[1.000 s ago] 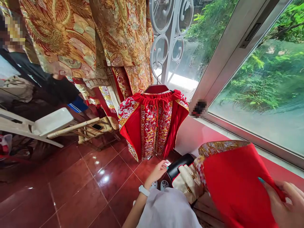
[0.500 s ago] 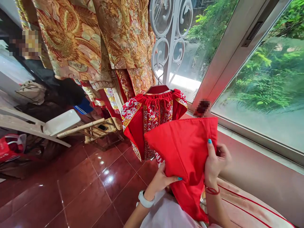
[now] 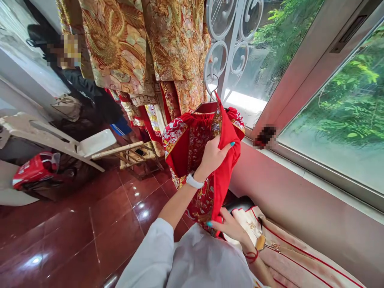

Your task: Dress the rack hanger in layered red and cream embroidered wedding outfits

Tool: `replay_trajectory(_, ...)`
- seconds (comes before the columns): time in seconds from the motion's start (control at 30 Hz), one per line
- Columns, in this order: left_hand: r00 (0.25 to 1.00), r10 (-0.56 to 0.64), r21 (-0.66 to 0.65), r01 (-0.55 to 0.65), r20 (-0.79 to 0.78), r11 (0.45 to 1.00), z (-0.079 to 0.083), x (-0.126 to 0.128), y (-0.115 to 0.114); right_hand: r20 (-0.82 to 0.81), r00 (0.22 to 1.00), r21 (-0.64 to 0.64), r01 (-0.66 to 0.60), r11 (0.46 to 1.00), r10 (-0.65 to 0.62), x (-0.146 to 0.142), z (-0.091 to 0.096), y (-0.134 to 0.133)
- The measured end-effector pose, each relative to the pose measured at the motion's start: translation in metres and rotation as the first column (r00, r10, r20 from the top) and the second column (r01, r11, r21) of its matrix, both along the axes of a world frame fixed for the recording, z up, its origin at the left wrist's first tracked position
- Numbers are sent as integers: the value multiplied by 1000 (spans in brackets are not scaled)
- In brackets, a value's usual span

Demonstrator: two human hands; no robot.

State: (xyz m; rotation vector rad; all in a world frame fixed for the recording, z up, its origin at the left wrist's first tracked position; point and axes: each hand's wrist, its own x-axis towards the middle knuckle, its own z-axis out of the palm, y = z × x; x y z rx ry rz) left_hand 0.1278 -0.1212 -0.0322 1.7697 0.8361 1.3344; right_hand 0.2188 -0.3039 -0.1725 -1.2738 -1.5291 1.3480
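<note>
At centre, head view: red cloth [image 3: 226,172] with an embroidered side, in front of a hanging red garment [image 3: 179,150].
Left hand [image 3: 212,158]: closed on the cloth's upper part, thumb over the plain side.
Right hand [image 3: 231,227]: gripping the cloth near its lower end.
Hanger [image 3: 207,107]: inside the garment's neck, near white scrollwork [image 3: 232,44].
Cream fabric [image 3: 300,244]: red-trimmed, lower right, beside the right forearm.
</note>
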Motion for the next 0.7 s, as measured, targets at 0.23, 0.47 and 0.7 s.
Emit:
replay_trajectory(0.23,935,-328,-89,318,-135,944,-15,-31,-46,-97,933,227,359,905,-346,-17,43,78)
replay_trajectory(0.47,815,479,-5,-508,-326,861,-190,-76,-145,-418,638,-82,682,726,-647,2,78,133)
replay_trajectory(0.7,743,533,-126,-623,-404,772,-263,-51,-118,-676,385,-249,684,686,-628,-13,103,132)
